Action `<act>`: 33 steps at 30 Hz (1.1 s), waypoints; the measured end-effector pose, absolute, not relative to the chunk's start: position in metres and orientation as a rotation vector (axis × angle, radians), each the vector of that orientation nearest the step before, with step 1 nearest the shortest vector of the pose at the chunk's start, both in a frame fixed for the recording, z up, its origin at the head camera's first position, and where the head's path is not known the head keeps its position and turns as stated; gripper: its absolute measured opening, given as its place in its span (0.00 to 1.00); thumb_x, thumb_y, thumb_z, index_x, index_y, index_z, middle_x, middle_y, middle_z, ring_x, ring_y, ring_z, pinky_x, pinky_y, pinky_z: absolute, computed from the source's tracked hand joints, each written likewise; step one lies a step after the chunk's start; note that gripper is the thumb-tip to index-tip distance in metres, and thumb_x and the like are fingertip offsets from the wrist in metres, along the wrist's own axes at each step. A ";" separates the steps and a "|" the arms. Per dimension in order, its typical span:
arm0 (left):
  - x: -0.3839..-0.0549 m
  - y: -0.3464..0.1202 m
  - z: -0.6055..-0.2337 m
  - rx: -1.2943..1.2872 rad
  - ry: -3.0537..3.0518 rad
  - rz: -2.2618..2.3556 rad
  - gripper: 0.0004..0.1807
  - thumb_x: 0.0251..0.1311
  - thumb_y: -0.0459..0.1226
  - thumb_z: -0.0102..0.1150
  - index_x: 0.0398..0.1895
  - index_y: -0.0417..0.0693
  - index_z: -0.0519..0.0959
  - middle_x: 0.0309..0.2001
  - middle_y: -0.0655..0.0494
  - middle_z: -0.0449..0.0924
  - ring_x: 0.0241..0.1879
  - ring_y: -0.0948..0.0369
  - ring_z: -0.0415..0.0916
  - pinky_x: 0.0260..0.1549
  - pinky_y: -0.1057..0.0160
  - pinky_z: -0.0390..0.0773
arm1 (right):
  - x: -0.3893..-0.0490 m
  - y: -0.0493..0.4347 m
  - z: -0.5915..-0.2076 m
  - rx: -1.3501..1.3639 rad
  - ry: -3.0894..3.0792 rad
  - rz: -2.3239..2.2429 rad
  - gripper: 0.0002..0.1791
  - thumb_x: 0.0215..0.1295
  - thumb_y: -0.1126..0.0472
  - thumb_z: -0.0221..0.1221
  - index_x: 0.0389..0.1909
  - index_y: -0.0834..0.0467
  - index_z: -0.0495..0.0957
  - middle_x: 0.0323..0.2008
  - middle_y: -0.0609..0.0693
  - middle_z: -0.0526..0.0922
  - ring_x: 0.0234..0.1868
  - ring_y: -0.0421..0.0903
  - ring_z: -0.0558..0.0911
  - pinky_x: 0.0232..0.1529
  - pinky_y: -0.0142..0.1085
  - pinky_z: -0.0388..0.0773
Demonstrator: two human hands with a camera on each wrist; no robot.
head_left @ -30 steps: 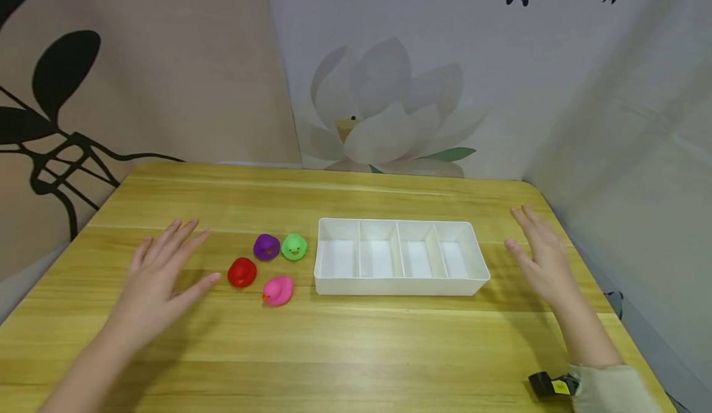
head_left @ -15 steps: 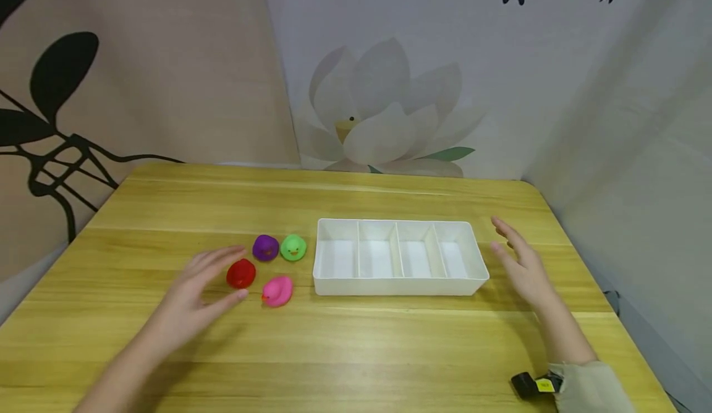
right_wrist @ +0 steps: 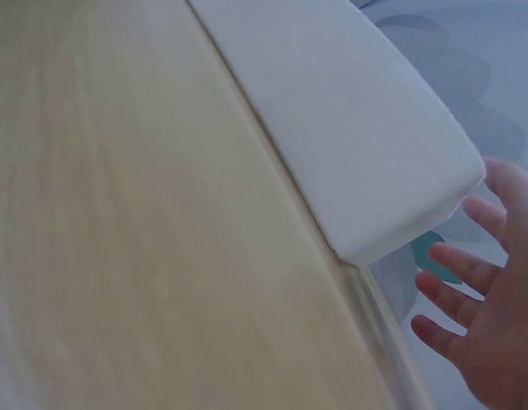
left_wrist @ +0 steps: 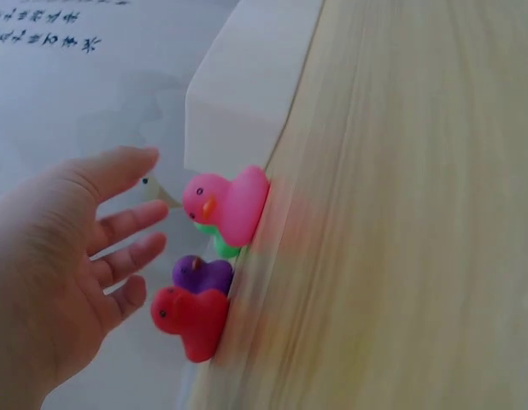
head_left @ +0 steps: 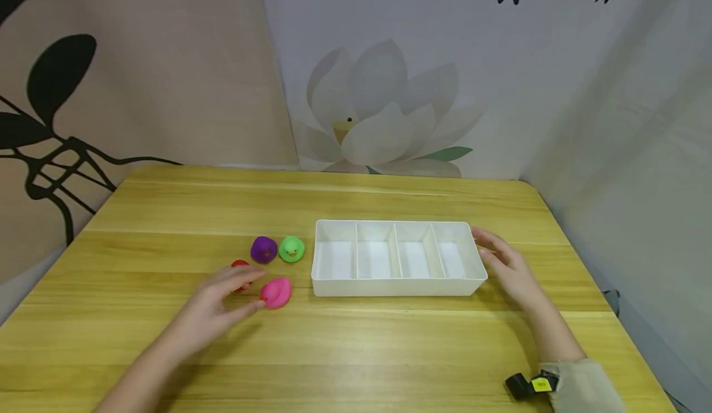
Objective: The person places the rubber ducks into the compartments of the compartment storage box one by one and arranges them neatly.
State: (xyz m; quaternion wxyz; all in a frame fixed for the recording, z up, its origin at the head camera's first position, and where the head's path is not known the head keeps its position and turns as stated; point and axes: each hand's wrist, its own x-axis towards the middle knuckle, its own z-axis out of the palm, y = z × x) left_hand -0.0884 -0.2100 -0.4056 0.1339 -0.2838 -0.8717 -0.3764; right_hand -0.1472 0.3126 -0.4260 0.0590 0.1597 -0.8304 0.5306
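Observation:
My left hand (head_left: 214,305) hovers beside the pink rubber duck (head_left: 276,293), thumb and fingers spread apart with nothing between them. Partly hidden behind its fingers in the head view is the red rubber duck (left_wrist: 194,321). A purple rubber duck (head_left: 264,250) and a green one (head_left: 292,249) stand just behind these. To their right lies a white box with several compartments (head_left: 392,287), all bare inside. My right hand (head_left: 512,274) is at the box's right end, its fingertips right at the edge; in the right wrist view its fingers are loosely spread.
All of this stands on a wooden table (head_left: 356,351). A printed curtain (head_left: 389,67) with a lotus hangs behind its far edge. A black strap device with a yellow label (head_left: 531,385) sits at the right wrist by the sleeve.
My left hand has moved right and come down toward the pink duck, covering part of the red one. The right hand has moved left to the box's end.

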 end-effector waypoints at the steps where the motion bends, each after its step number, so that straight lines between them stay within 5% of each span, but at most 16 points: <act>1: -0.089 -0.209 -0.407 -0.841 -2.526 -1.114 0.28 0.44 0.27 0.73 0.53 0.43 0.79 0.52 0.53 0.79 0.47 0.56 0.76 0.43 0.64 0.77 | -0.147 0.312 -0.427 0.481 -2.517 1.616 0.23 0.74 0.64 0.48 0.67 0.65 0.64 0.61 0.64 0.70 0.57 0.37 0.72 0.52 0.24 0.68; 16: -0.093 -0.201 -0.414 -0.796 -2.691 -1.121 0.25 0.48 0.24 0.69 0.53 0.45 0.80 0.51 0.56 0.79 0.45 0.60 0.77 0.42 0.60 0.79 | -0.145 0.311 -0.432 0.408 -2.577 1.698 0.24 0.74 0.59 0.49 0.68 0.60 0.64 0.66 0.51 0.66 0.60 0.35 0.66 0.54 0.22 0.63; 24: -0.095 -0.199 -0.416 -0.767 -2.731 -1.082 0.24 0.48 0.24 0.69 0.52 0.44 0.81 0.51 0.54 0.79 0.46 0.59 0.76 0.43 0.60 0.78 | -0.144 0.307 -0.430 0.387 -2.581 1.718 0.24 0.75 0.60 0.47 0.68 0.61 0.63 0.66 0.57 0.64 0.60 0.42 0.65 0.53 0.23 0.64; 33: -0.095 -0.200 -0.417 -0.748 -2.693 -1.100 0.24 0.45 0.25 0.71 0.50 0.43 0.82 0.48 0.55 0.80 0.38 0.65 0.76 0.34 0.65 0.78 | -0.146 0.309 -0.432 0.361 -2.596 1.771 0.25 0.75 0.58 0.47 0.70 0.61 0.61 0.67 0.58 0.63 0.61 0.39 0.64 0.55 0.23 0.61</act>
